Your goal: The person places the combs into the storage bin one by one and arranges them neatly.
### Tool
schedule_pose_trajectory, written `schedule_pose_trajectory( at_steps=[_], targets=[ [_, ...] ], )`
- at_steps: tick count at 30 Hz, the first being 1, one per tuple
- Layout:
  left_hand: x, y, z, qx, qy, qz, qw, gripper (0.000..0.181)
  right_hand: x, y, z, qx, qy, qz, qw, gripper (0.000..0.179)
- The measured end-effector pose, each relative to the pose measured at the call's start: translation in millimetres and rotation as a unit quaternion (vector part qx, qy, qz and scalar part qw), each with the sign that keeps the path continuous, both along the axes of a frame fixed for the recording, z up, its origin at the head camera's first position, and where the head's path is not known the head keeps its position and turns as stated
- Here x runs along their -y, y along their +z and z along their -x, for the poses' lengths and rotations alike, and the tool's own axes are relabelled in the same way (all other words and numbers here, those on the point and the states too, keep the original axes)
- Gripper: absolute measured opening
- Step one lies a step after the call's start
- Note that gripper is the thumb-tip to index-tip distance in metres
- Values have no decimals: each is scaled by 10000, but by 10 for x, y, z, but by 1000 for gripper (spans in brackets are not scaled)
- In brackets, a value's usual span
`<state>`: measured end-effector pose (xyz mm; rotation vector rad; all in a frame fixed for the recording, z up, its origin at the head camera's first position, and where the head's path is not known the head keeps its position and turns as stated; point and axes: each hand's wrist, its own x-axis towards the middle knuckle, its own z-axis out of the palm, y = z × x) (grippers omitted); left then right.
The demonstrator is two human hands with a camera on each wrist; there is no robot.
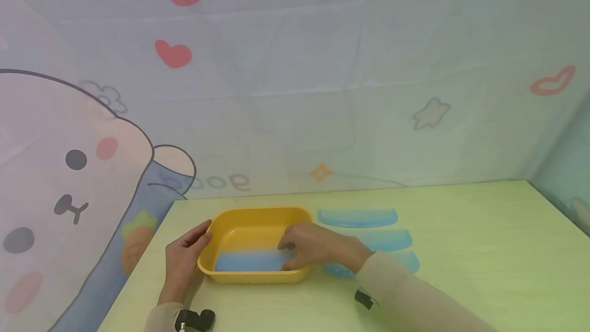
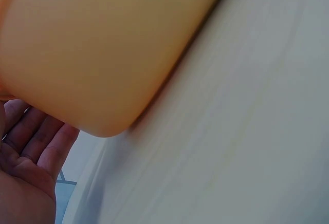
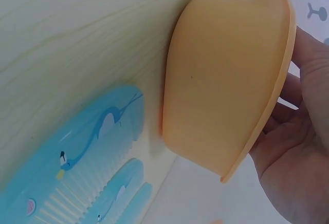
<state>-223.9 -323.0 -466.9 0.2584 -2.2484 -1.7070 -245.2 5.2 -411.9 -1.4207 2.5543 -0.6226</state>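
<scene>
A yellow plastic basin (image 1: 255, 276) stands on the table in the head view. My left hand (image 1: 183, 260) holds it at the left end, thumb at the rim and fingers along the outer wall; the left wrist view shows those fingers (image 2: 38, 136) against the basin (image 2: 97, 54). Over the basin's right end reaches my right hand (image 1: 311, 245), pinching the right end of a blue comb (image 1: 249, 261) inside the basin. Dark teeth show between thumb and fingers. In the right wrist view the right hand (image 3: 303, 131) overlaps the rim, and the comb is hidden behind the wall.
To the right of the basin three translucent blue combs lie in a row: a far comb (image 1: 357, 218), a middle comb (image 1: 389, 240) and a near comb (image 1: 407, 260) partly covered by the right forearm. A printed cloth (image 1: 286, 132) hangs behind the table (image 1: 479, 250).
</scene>
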Motion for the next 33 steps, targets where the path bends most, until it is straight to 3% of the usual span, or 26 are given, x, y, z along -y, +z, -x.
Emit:
schedule_pose_trajectory(
  at_steps=[14,33],
  targets=[
    [-5,2,-17,-16,-16,-31,10000,38,29,-6,40,258,45,-204,9994,34],
    [-8,15,-19,37,18,-85,10000,39,62,-20,69,171,198,-390,9989,31]
  ],
)
